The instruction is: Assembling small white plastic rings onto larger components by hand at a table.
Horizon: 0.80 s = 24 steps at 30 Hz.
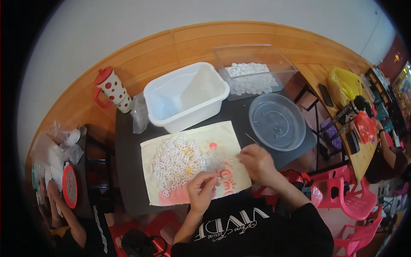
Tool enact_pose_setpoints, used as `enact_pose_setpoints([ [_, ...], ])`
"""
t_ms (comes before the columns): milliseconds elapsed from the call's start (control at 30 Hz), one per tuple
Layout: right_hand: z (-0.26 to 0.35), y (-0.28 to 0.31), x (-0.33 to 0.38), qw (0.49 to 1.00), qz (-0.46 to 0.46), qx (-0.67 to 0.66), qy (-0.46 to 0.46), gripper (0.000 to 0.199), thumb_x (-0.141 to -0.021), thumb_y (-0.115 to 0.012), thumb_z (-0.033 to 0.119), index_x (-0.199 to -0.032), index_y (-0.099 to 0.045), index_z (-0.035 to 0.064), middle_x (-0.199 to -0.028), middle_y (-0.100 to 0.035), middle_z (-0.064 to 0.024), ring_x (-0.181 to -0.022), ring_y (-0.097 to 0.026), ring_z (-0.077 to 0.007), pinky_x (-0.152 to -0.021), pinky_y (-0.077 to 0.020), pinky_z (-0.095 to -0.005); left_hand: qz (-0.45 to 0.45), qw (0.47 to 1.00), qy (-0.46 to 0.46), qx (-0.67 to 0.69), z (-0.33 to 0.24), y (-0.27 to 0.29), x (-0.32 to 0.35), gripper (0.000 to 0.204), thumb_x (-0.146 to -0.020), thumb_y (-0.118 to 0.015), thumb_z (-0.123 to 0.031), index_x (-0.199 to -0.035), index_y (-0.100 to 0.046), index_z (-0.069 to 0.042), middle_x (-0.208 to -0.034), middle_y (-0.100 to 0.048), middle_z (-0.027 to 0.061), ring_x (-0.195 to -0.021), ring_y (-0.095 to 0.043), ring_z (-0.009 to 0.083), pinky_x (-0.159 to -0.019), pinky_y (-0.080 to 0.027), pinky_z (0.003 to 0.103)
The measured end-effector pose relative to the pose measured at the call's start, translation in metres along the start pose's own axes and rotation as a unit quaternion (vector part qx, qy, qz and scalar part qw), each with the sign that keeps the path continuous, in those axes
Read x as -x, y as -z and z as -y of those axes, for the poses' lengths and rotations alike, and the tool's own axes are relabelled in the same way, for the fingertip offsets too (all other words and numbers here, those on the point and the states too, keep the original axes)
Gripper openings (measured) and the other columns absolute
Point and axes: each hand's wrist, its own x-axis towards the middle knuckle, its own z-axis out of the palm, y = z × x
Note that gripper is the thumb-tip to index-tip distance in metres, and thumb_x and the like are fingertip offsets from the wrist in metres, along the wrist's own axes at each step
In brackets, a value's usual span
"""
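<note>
Rings (173,162), small white, lie in a heap on the pale cloth (222,132) spread over the dark table (124,150), directly in front of me. Heap covers the cloth's left half; a few orange pcs are mixed in.

L hand (201,190): at the near edge of the cloth, just beside the heap. Fingers curled in, tips pinched together over something very small, approx. ring-sized; too small to tell which item.

R hand (257,162): at the cloth's right edge, fingers closed around the lower end of a thin needle-like rod (250,138). Rod points up and away from me, toward the round clear lid (277,121).

Ref. items beyond the cloth:
- White plastic tub (186,96), touching the cloth's far edge.
- Clear rectangular box (252,70) w/ more white rings inside, right of the tub.
- Red-and-white dotted cup (112,89) w/ red lid, far left on the wooden bench.
- Clear plastic bag (139,113), between cup and tub.

Another person's hands (53,192) are at far left, near a red round disc (69,186), well apart from mine.
</note>
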Motion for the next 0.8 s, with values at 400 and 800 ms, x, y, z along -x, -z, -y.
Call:
enact_pose_setpoints([
  [400,-0.149,0.069,0.010,0.974,0.075,0.174,-0.125,0.018,-0.069,-0.061,-0.004,-0.085,-0.067,0.0034,-0.085,-0.067,-0.0137,-0.087,-0.062,-0.0370,-0.076,-0.0493,-0.0467,-0.011,0.999,-0.015,-0.049,0.010,-0.008,-0.003,0.015,-0.090,-0.063,0.006,-0.104,-0.068,0.002,-0.087,-0.062,0.0038,-0.071,-0.061,0.0089,-0.059,-0.045,0.020],
  [800,-0.143,0.065,-0.001,0.953,0.185,0.237,-0.026,0.014,-0.066,-0.063,0.001,-0.079,-0.059,0.0058,-0.080,-0.064,-0.0106,-0.084,-0.064,-0.0327,-0.077,-0.0497,-0.0418,-0.019,0.995,-0.023,-0.100,0.008,-0.007,-0.002,0.013,-0.087,-0.065,0.007,-0.100,-0.068,0.004,-0.084,-0.062,0.0057,-0.070,-0.061,0.0116,-0.063,-0.046,0.022],
])
